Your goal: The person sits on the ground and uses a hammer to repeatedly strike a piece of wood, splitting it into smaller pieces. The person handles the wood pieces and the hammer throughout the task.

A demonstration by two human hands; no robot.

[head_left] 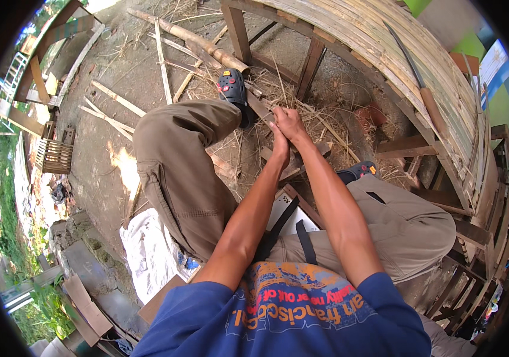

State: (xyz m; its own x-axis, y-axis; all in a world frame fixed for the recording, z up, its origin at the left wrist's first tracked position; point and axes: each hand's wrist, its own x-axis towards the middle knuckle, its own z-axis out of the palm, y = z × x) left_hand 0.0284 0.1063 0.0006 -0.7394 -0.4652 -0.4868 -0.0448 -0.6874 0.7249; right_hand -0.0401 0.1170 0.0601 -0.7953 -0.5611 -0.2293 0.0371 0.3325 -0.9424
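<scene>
My right hand (290,124) is closed in a fist around the near end of a flat brown-grey strip (259,109). I cannot tell if it is wood or a blade. Pressed against that fist from the left is my left hand (280,144); its fingers are together and mostly hidden, so what they grip does not show. The strip's far end reaches the black clog (232,87) on my left foot. Below my hands lies a short wooden block (294,171) on the ground.
A bamboo-slat bench (361,35) curves along the right, with a long knife (412,68) on top. Bamboo poles (192,38), split strips (117,98) and straw (326,110) litter the ground ahead. A white sack (150,250) lies beside my left leg; a slatted crate (55,154) stands further left.
</scene>
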